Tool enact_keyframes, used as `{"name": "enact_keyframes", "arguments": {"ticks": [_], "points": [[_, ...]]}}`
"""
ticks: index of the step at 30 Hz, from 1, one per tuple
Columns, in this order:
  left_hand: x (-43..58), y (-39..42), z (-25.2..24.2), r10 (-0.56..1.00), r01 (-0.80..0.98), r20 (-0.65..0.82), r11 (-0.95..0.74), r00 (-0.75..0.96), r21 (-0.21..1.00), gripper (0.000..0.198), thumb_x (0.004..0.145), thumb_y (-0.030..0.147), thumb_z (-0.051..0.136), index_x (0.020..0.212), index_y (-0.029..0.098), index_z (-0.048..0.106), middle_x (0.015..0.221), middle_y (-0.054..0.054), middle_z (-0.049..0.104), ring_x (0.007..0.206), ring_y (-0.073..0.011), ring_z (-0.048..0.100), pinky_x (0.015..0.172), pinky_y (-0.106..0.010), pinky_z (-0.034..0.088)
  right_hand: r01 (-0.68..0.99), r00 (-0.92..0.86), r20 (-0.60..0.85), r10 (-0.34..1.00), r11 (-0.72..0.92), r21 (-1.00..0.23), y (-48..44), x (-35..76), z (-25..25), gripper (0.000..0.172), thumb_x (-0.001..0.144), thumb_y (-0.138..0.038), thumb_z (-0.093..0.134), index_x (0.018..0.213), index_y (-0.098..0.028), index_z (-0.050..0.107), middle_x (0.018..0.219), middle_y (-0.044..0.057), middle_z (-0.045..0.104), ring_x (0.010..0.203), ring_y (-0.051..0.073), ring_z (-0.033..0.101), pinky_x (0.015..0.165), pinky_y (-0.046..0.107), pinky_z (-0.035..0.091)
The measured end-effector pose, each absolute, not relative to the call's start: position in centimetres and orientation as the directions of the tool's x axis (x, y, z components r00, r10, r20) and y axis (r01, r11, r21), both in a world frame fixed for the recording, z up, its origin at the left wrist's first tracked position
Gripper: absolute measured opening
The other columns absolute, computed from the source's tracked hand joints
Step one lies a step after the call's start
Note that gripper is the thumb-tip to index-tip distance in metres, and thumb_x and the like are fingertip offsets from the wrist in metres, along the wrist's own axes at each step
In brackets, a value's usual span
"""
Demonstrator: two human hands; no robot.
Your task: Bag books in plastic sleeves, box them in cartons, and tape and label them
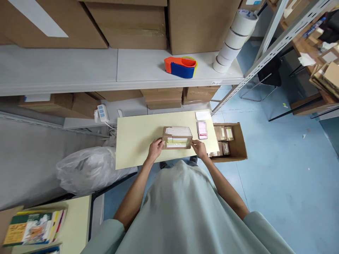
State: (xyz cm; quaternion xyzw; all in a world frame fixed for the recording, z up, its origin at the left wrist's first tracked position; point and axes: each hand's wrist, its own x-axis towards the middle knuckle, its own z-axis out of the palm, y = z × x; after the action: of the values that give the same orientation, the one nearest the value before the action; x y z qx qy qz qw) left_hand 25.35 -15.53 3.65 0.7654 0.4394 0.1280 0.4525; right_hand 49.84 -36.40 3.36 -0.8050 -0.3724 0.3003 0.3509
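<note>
My left grip (155, 148) and right grip (199, 148) pinch the box (177, 137) at opposite ends; even pressure should steady it at the worktop (137, 135).

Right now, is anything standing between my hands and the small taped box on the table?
Nothing visible: your left hand meets the taped box at its left end, your right hand at its right end. The phone lies beyond the right hand, not between.

Bright, diffuse light; soft shadows; wide-angle stretch toward the edges.
</note>
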Motion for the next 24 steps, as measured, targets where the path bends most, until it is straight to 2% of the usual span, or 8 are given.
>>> {"name": "enact_keyframes", "arguments": {"ticks": [2,4,7,10,15,20,22,24], "points": [[25.3,-15.6,3.1,0.806,0.535,-0.193,-0.173,0.56,0.827,0.026,0.095,0.031,0.062,0.112,0.02,0.079,0.122,-0.011,0.078,0.105,-0.0245,0.075,0.101,-0.034,0.061,0.331,0.591,-0.241,0.77,-0.504,-0.798,-36.8,49.1,2.6,0.03,0.103,-0.038,0.06,0.114,-0.024,0.084,0.127,0.009,0.084,0.102,0.026,0.083,0.093,0.036,0.068],[25.1,-16.2,2.3,0.813,0.581,-0.271,-0.099,0.515,0.808,0.027,0.091,0.026,0.067,0.114,0.02,0.081,0.12,-0.01,0.079,0.103,-0.0245,0.077,0.104,-0.037,0.062,0.275,0.637,-0.291,0.714,-0.564,-0.779,-37.2,48.2,1.8,0.028,0.1,-0.034,0.064,0.116,-0.024,0.085,0.129,0.009,0.084,0.101,0.027,0.084,0.095,0.039,0.068],[24.6,-17.8,1.2,0.795,0.641,-0.386,-0.004,0.467,0.768,0.035,0.087,0.015,0.066,0.118,0.02,0.081,0.119,-0.009,0.082,0.106,-0.0255,0.08,0.105,-0.038,0.063,0.234,0.66,-0.367,0.656,-0.643,-0.729,-37.9,47.2,0.8,0.029,0.094,-0.024,0.066,0.115,-0.026,0.086,0.121,0.008,0.086,0.096,0.028,0.086,0.095,0.039,0.068],[24.1,-19.3,0.5,0.778,0.666,-0.438,0.032,0.451,0.745,0.041,0.089,0.012,0.062,0.127,0.019,0.078,0.123,-0.01,0.084,0.11,-0.0262,0.08,0.106,-0.039,0.062,0.216,0.653,-0.406,0.639,-0.671,-0.709,-38.5,46.9,0.5,0.036,0.093,-0.018,0.064,0.121,-0.023,0.085,0.114,0.009,0.088,0.094,0.028,0.086,0.095,0.04,0.068],[23.9,-19.4,1.1,0.795,0.69,-0.469,0.089,0.385,0.718,0.052,0.096,0.009,0.049,0.142,0.016,0.072,0.139,-0.014,0.079,0.126,-0.0259,0.077,0.115,-0.039,0.058,0.187,0.632,-0.419,0.652,-0.653,-0.734,-38.6,46.9,1.0,0.04,0.099,-0.019,0.056,0.13,-0.019,0.081,0.13,0.012,0.084,0.114,0.026,0.082,0.1,0.041,0.068],[25.7,-18.3,3.0,0.873,0.692,-0.353,0.023,0.338,0.722,0.058,0.099,0.012,0.047,0.154,0.017,0.064,0.155,-0.015,0.069,0.144,-0.0262,0.067,0.124,-0.04,0.053,0.147,0.603,-0.446,0.662,-0.642,-0.753,-37.9,48.8,1.9,0.036,0.099,-0.022,0.059,0.127,-0.02,0.082,0.125,0.011,0.085,0.113,0.027,0.082,0.102,0.043,0.068],[27.4,-17.7,4.0,0.899,0.654,-0.258,-0.041,0.354,0.755,0.061,0.101,0.016,0.05,0.162,0.017,0.055,0.161,-0.016,0.064,0.149,-0.0256,0.063,0.127,-0.041,0.051,0.148,0.619,-0.427,0.659,-0.632,-0.76,-37.5,51.1,2.3,0.036,0.103,-0.028,0.059,0.129,-0.019,0.081,0.13,0.013,0.083,0.117,0.028,0.08,0.105,0.045,0.067],[29.9,-17.1,5.0,0.892,0.582,-0.183,-0.104,0.414,0.807,0.067,0.104,0.021,0.052,0.17,0.017,0.042,0.16,-0.016,0.066,0.148,-0.0246,0.064,0.128,-0.042,0.05,0.164,0.659,-0.369,0.655,-0.605,-0.779,-37.0,54.4,2.5,0.038,0.106,-0.036,0.06,0.131,-0.016,0.079,0.133,0.017,0.081,0.119,0.029,0.079,0.109,0.047,0.064]]}}
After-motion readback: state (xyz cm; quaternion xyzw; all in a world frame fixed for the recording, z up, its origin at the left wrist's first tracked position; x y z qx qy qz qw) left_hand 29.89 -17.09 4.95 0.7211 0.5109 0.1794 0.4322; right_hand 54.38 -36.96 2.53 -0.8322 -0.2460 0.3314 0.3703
